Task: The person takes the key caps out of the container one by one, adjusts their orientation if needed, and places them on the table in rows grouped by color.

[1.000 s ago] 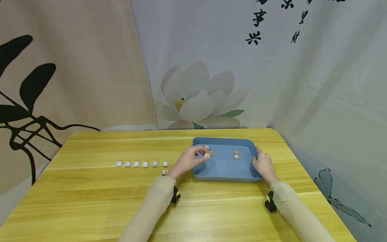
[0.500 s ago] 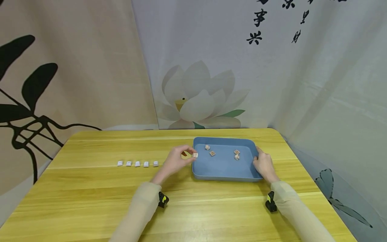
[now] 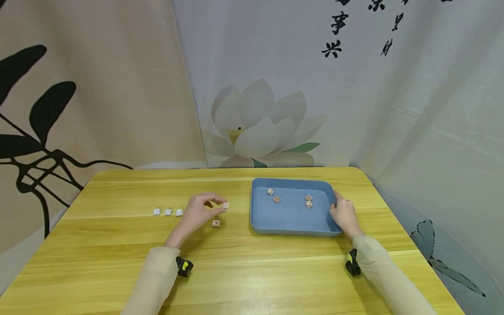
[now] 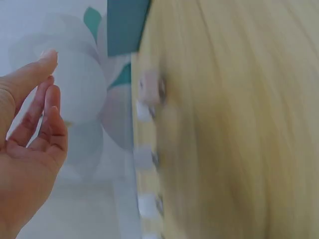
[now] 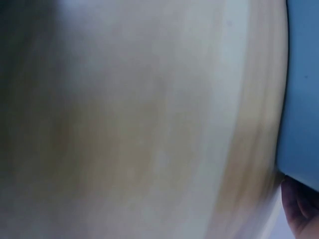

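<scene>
Three white pieces (image 3: pixel 168 212) show in a left-to-right row on the wooden table (image 3: pixel 252 271). The left hand (image 3: pixel 201 211), hiding the row's right end, pinches a small pale cube (image 3: pixel 225 205) above the table, thumb and fingertips nearly together, one face toward the viewer. Nearer the viewer lies a second cube (image 3: pixel 216 223). Rightward, a blue tray (image 3: pixel 291 221), longer left to right, bears four small cubes (image 3: pixel 277 199); the right hand (image 3: pixel 345 214) grips its right rim, fingers bent.

1. Pale grey fabric backdrop (image 3: pixel 275 48): large black brush-style characters, "事" (image 3: pixel 339 22) above "兴" (image 3: pixel 332 48).
2. Same backdrop, further right: smaller black characters, "里" (image 3: pixel 397 21) above "财" (image 3: pixel 386 47).
3. Uppermost black characters (image 3: pixel 376 5): cut off, not legible.
4. Small beige cube (image 3: pixel 216 223): dark mark, unreadable.
</scene>
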Demonstrator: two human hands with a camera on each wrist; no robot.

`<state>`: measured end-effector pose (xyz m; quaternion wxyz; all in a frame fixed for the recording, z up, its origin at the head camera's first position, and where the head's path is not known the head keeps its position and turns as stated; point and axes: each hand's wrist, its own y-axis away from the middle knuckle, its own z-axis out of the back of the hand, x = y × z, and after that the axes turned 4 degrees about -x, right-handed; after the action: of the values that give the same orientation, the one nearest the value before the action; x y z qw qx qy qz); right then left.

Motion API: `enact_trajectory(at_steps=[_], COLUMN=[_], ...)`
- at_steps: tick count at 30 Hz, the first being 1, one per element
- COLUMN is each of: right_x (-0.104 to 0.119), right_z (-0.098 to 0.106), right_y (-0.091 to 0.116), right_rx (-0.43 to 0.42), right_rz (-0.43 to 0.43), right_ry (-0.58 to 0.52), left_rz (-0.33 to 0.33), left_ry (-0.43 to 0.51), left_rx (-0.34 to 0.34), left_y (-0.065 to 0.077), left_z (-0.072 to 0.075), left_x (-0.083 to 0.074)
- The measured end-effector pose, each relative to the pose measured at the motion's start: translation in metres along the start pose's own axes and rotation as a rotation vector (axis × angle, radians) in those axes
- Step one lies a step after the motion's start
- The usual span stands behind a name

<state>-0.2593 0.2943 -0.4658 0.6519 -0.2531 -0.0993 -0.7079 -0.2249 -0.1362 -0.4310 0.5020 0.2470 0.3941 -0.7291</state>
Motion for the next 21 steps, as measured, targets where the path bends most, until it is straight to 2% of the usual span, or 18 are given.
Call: enact_trajectory(at_steps=[5,10,15,21], right_x=[0.0,0.0,0.001,0.001], right_z=[0.0,0.0,0.0,0.0], right_y=[0.0,0.0,0.0,0.0], right_rx=[-0.005,0.0,0.006,0.009], right_rz=[0.004,-0.001,-0.005,-0.018], right_ry=[0.003,0.003,0.008,0.009], left_rz=[0.039,0.155,0.253,0.284], left_ry=[-0.067,-0.119,-0.138,-0.194], left_rx=[-0.01,0.054,0.132,0.174], left_y=[0.008,0.015,0.019,0.02], left_z=[0.016,0.027,0.029,0.027], left_x=[0.017,0.028,0.034,0.036])
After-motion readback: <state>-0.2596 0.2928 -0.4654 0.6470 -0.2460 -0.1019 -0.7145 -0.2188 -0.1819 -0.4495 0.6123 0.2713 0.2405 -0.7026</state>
